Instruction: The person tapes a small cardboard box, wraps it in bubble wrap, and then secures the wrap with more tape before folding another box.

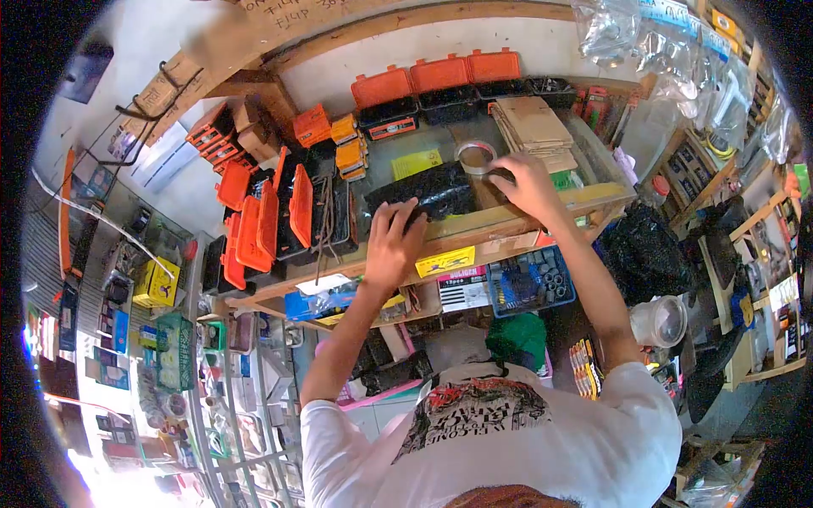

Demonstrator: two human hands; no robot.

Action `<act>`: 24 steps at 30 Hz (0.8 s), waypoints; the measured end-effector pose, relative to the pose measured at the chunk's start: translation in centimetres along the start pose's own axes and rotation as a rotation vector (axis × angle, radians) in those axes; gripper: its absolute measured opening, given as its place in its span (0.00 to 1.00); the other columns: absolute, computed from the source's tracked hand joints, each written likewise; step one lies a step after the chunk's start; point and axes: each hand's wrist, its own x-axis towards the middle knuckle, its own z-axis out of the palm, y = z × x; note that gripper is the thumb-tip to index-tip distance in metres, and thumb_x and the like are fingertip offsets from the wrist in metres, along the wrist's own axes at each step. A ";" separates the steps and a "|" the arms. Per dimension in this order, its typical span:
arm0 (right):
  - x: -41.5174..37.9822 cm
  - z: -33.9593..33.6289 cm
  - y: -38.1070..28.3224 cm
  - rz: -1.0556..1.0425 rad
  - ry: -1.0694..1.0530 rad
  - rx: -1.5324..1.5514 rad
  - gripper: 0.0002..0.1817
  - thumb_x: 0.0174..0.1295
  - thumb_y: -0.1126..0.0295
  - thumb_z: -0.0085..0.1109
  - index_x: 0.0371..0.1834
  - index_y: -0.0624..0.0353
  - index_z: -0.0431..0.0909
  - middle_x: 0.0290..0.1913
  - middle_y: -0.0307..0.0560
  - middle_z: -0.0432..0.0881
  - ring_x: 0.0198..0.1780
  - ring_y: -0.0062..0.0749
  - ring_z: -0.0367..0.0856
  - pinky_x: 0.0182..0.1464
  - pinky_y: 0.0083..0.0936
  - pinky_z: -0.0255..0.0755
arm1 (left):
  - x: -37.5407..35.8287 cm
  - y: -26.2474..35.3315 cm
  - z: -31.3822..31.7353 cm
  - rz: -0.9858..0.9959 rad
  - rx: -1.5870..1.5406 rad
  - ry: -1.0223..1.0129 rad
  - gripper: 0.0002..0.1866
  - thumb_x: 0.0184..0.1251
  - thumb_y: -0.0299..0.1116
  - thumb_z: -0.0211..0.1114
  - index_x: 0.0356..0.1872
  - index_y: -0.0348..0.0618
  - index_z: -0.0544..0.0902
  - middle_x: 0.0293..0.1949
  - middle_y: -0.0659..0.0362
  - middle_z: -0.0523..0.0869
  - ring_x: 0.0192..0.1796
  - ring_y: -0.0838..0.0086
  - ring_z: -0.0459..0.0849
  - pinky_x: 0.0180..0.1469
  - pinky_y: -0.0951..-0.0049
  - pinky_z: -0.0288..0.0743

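A package wrapped in black plastic [442,191] lies on the glass-topped counter [481,222]. My left hand [395,240] rests at the near left end of the package, its fingers spread over the black plastic. To the right of the package, my right hand [522,184] is at a roll of clear tape [476,157] that lies on the counter. Its fingers are curved and apart beside the roll's right edge. A yellow-green card [417,164] lies just behind the package.
Open orange-lidded boxes [257,233] stand at the left of the counter, more [436,76] along the back. Flat brown cardboard pieces [533,127] are stacked at the right. Below the front edge sits a blue basket [532,284] of fittings.
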 end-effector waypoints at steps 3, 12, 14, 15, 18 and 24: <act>1.5 3.1 2.3 -0.007 -0.108 -0.201 0.11 0.59 0.67 0.68 0.45 0.55 0.86 0.48 0.50 0.85 0.53 0.53 0.79 0.57 0.44 0.71 | 1.1 0.5 -0.6 -0.037 0.017 0.020 0.15 0.61 0.32 0.69 0.48 0.42 0.83 0.56 0.54 0.81 0.60 0.56 0.77 0.66 0.46 0.68; 3.6 0.8 -0.5 -0.043 0.155 -0.004 0.08 0.57 0.75 0.66 0.41 0.55 0.86 0.45 0.46 0.84 0.51 0.48 0.80 0.53 0.41 0.71 | 1.7 0.7 -3.4 -0.129 -0.044 0.115 0.15 0.61 0.34 0.71 0.48 0.44 0.83 0.50 0.57 0.86 0.59 0.57 0.80 0.64 0.52 0.69; 3.2 -2.1 -4.6 -0.130 0.235 0.073 0.07 0.58 0.74 0.67 0.39 0.56 0.86 0.44 0.45 0.84 0.49 0.47 0.80 0.51 0.40 0.71 | 1.9 1.0 -4.4 -0.187 -0.111 0.157 0.14 0.61 0.32 0.72 0.47 0.43 0.83 0.49 0.56 0.86 0.58 0.56 0.80 0.64 0.53 0.70; 2.8 -3.2 -6.2 -0.181 0.267 0.062 0.08 0.57 0.74 0.68 0.40 0.56 0.86 0.43 0.43 0.84 0.47 0.45 0.79 0.51 0.38 0.71 | 2.2 1.2 -5.1 -0.224 -0.159 0.186 0.14 0.61 0.31 0.71 0.47 0.43 0.83 0.49 0.56 0.86 0.58 0.55 0.80 0.64 0.54 0.70; 1.7 -5.8 -10.6 -0.288 0.317 0.107 0.09 0.54 0.75 0.69 0.40 0.55 0.86 0.43 0.41 0.84 0.47 0.42 0.79 0.50 0.38 0.71 | 3.2 1.9 -7.1 -0.375 -0.433 0.256 0.15 0.65 0.31 0.69 0.51 0.39 0.82 0.48 0.54 0.88 0.55 0.60 0.82 0.60 0.62 0.71; -1.1 -7.7 -15.9 -0.475 0.279 -0.003 0.16 0.45 0.76 0.72 0.40 0.50 0.89 0.45 0.34 0.84 0.45 0.36 0.77 0.47 0.33 0.71 | 4.6 6.4 -11.4 -0.537 -1.298 0.334 0.27 0.71 0.28 0.63 0.70 0.34 0.69 0.55 0.50 0.85 0.55 0.70 0.83 0.62 0.66 0.73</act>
